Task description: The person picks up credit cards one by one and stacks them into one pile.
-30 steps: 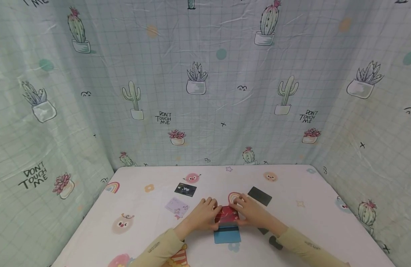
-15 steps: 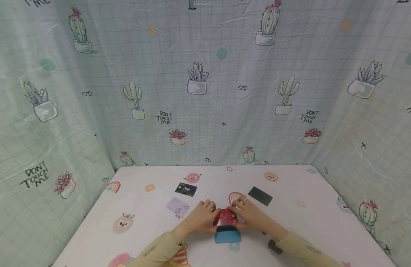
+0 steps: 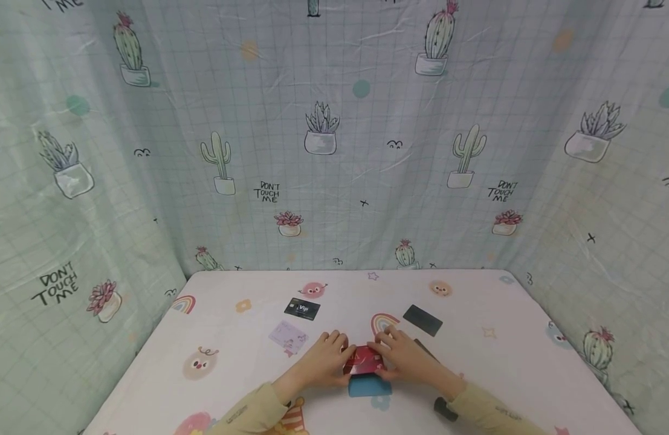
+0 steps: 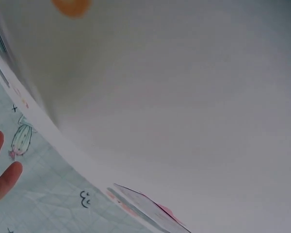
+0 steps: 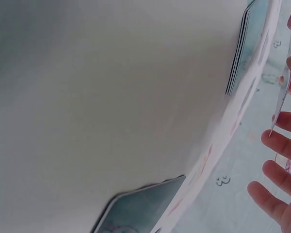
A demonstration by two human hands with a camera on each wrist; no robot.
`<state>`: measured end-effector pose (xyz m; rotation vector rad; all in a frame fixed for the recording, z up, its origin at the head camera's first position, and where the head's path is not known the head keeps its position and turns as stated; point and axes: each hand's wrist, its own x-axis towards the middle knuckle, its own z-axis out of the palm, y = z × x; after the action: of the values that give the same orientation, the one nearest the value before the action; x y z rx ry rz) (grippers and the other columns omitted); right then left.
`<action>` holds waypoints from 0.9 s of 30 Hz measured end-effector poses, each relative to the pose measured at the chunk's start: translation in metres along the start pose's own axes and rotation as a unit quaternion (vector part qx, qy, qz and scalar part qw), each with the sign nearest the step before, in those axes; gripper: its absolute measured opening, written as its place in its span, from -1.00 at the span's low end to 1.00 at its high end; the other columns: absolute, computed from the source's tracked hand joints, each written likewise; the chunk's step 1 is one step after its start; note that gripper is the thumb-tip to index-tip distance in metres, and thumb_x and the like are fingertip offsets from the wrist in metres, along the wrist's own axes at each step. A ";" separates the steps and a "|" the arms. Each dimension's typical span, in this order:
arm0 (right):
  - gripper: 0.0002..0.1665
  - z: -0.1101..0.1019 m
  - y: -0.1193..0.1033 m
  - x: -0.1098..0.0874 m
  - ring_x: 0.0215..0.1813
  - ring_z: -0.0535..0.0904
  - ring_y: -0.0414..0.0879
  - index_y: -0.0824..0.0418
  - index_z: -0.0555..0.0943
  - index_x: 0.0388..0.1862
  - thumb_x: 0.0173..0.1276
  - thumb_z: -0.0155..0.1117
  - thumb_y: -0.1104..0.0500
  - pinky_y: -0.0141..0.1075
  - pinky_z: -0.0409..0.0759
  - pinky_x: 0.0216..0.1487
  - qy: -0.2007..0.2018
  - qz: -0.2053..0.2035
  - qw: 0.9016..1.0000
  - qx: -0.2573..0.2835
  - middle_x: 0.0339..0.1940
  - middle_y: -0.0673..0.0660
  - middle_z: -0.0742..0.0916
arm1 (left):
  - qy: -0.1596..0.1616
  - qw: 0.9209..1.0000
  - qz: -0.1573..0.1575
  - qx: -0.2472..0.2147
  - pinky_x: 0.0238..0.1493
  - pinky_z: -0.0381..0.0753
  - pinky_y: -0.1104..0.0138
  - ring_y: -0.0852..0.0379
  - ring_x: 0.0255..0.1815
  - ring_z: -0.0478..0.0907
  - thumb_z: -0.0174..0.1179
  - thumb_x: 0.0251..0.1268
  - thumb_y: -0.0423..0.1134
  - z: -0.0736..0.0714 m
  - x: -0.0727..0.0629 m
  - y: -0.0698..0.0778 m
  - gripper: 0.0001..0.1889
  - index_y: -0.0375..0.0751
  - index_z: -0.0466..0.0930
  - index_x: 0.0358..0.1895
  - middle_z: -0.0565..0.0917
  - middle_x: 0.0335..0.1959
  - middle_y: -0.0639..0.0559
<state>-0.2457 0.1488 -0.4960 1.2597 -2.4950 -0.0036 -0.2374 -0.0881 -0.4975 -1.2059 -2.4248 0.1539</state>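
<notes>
Saw, largest of all, a pale curtain (image 3: pixel 361 121) printed with potted cacti, and in front of it a white table (image 3: pixel 519 368) patterned with rainbows, flowers and smiling faces. Noticed beige sleeves (image 3: pixel 252 412) reaching in from the near side. Found the left hand (image 3: pixel 324 360) and the right hand (image 3: pixel 407 360) facing each other above the table, both with bent fingers in a narrow pinch, gripping opposite ends of a red card (image 3: pixel 364 359). Saw that card raised between them near the middle of the near half, broad side toward the head camera, glossy and bright red, with faint pale markings too small to read and a small light patch near the right end. Saw it nearly edge-on and thin in the right wrist view. Found a plain blue card (image 3: pixel 370 386) lying flat just on the near side, partly covered by the red one. Noted farther off a black card (image 3: pixel 303 309) marked "Vip", a lilac card (image 3: pixel 288 337) near it, and, beyond the right hand, a dark card (image 3: pixel 423 319).
</notes>
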 end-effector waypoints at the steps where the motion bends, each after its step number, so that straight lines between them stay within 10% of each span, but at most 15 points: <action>1: -0.37 0.000 -0.001 0.000 -0.01 0.37 -0.08 0.03 0.47 0.08 0.05 0.21 -0.22 -0.12 0.47 0.01 -0.005 0.003 1.000 0.006 -0.10 -0.01 0.57 | -0.003 1.000 0.000 -0.003 -0.22 0.33 0.34 0.18 -0.21 0.30 0.07 -0.02 0.24 -0.001 -0.001 0.001 -0.46 -0.02 0.46 -0.03 0.45 -0.24 0.09; 27: -0.37 -0.006 -0.015 -0.009 0.02 0.37 -0.07 -0.02 0.46 0.08 0.08 0.13 -0.29 -0.09 0.43 0.02 -0.064 0.013 0.998 0.010 -0.07 -0.03 0.57 | -0.033 0.998 0.045 -0.006 -0.15 0.38 0.35 0.20 -0.19 0.32 0.04 0.01 0.26 0.000 -0.010 0.005 -0.45 0.01 0.44 0.01 0.45 -0.22 0.12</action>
<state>-0.2276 0.1476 -0.4954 1.2706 -2.6261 -0.0555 -0.2280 -0.0930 -0.5025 -1.3360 -2.4308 0.2088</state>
